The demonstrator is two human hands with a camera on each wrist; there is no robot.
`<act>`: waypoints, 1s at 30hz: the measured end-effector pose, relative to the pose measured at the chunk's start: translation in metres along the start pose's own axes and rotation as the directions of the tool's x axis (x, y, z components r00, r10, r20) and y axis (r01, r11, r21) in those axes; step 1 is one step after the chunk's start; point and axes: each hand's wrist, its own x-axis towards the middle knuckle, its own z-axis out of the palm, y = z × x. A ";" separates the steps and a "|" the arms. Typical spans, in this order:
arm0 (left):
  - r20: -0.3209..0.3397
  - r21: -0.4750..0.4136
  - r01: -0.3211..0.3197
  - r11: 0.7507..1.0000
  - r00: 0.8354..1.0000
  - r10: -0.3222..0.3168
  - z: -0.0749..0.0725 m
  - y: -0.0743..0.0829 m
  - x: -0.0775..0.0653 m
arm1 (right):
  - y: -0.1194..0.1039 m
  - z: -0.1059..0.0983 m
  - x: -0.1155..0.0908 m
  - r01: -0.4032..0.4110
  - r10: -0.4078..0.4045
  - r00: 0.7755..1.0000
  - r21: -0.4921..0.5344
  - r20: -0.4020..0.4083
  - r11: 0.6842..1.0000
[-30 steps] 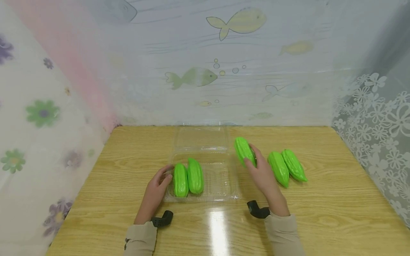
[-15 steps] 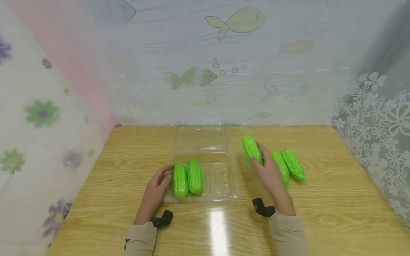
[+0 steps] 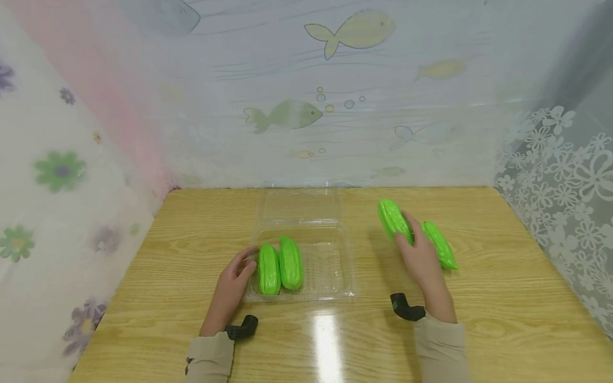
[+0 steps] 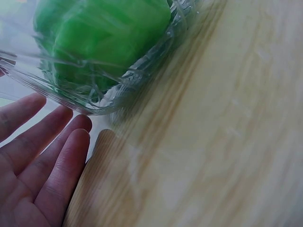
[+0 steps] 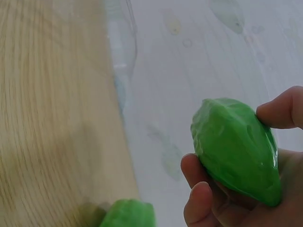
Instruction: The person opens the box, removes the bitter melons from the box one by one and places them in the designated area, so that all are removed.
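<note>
In the head view my right hand [image 3: 423, 263] grips a green toy bitter melon [image 3: 394, 219], raised over the right side of the table. The right wrist view shows the thumb on one side of this bitter melon [image 5: 234, 146] and the fingers on the other. My left hand [image 3: 231, 284] rests at the left edge of a clear plastic clamshell box [image 3: 330, 268], its fingers [image 4: 61, 161] fairly straight along the rim. Two bitter melons [image 3: 291, 263] lie side by side in the box's left half. Another bitter melon [image 3: 440, 246] lies on the table beyond my right hand.
The wooden table [image 3: 306, 340] reaches back to a wall sheet [image 3: 359, 143] printed with fish. The box's lid [image 3: 300, 205] lies open toward that wall. A black wrist camera [image 3: 406, 307] sticks out from the right wrist, another [image 3: 242, 327] from the left.
My right hand has moved right with its bitter melon, away from the box. It now hides one of the two bitter melons on the table. The left hand has stayed in place.
</note>
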 end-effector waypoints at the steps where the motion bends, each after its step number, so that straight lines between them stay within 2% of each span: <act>1: 0.000 0.000 -0.001 1.000 1.000 0.001 0.000 0.000 0.000 | 0.001 -0.002 0.000 -0.001 0.001 1.000 0.006 -0.007 1.000; 12: 0.008 -0.014 -0.006 1.000 1.000 0.006 0.000 0.001 0.000 | 0.015 -0.025 -0.003 -0.075 0.075 0.994 0.006 -0.078 0.997; 18: 0.007 -0.015 -0.004 1.000 1.000 0.004 0.000 0.002 -0.001 | 0.026 -0.036 -0.006 -0.082 0.082 0.988 0.000 -0.128 0.997; 25: 0.016 -0.012 0.017 1.000 1.000 -0.017 -0.001 0.004 -0.001 | 0.039 -0.050 -0.008 -0.135 0.135 0.966 0.017 -0.219 0.991; 30: 0.024 -0.033 0.024 0.999 0.999 -0.024 -0.002 0.018 -0.005 | 0.048 -0.059 -0.010 -0.181 0.187 0.947 0.050 -0.260 0.982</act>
